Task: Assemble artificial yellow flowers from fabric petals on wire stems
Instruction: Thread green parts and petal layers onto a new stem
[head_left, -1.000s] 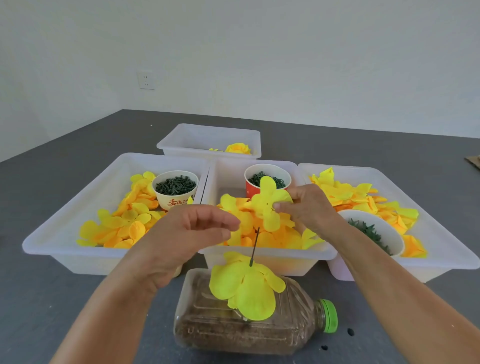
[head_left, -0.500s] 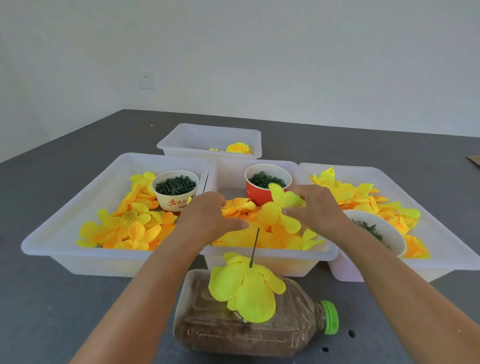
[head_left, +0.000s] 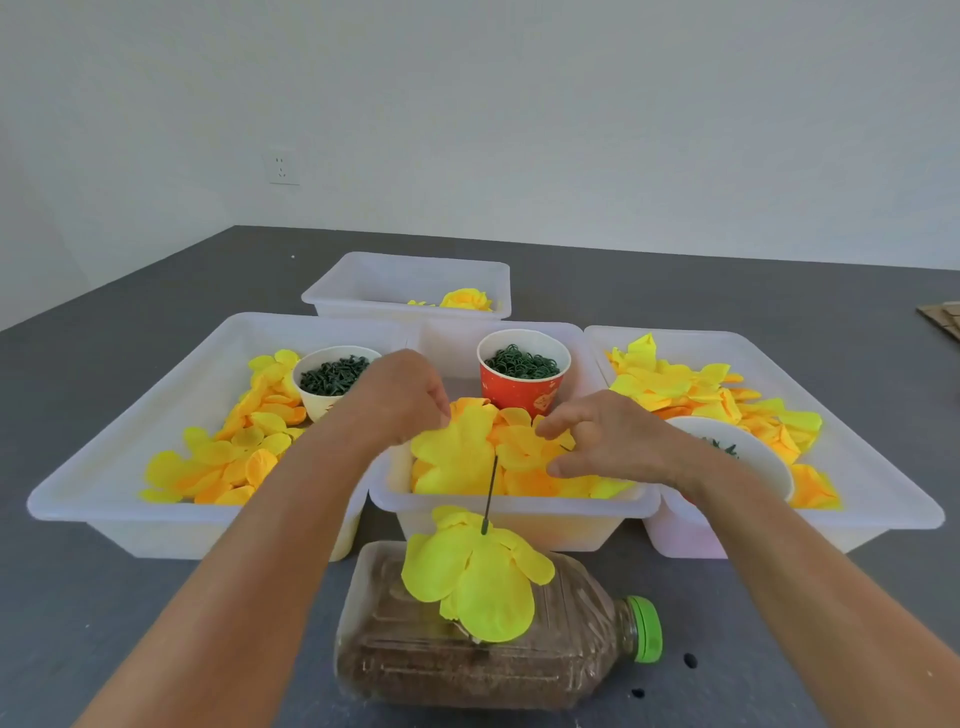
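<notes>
A clear bottle (head_left: 467, 665) filled with brown grit lies on its side at the table's near edge. A thin dark wire stem (head_left: 491, 493) stands up from it, with a layer of yellow petals (head_left: 478, 582) threaded at its base. Just above the stem's tip, over the middle tray (head_left: 519, 506), both hands hold a yellow petal piece (head_left: 452, 457). My left hand (head_left: 405, 400) pinches its upper left edge. My right hand (head_left: 597, 441) has fingertips and thumb curled at its right side. Loose yellow and orange petals fill the tray beneath.
A red cup (head_left: 524, 374) of green rings stands behind the hands. The left tray (head_left: 78, 499) holds petals and a white cup (head_left: 322, 374) of green bits. The right tray (head_left: 883, 514) has petals and a white bowl (head_left: 769, 467). The back tray (head_left: 405, 275) holds a finished flower (head_left: 465, 300).
The right hand brought the petal piece down from above the tray toward the stem tip. The left hand reached forward from in front of the tray and took hold of the petal's edge.
</notes>
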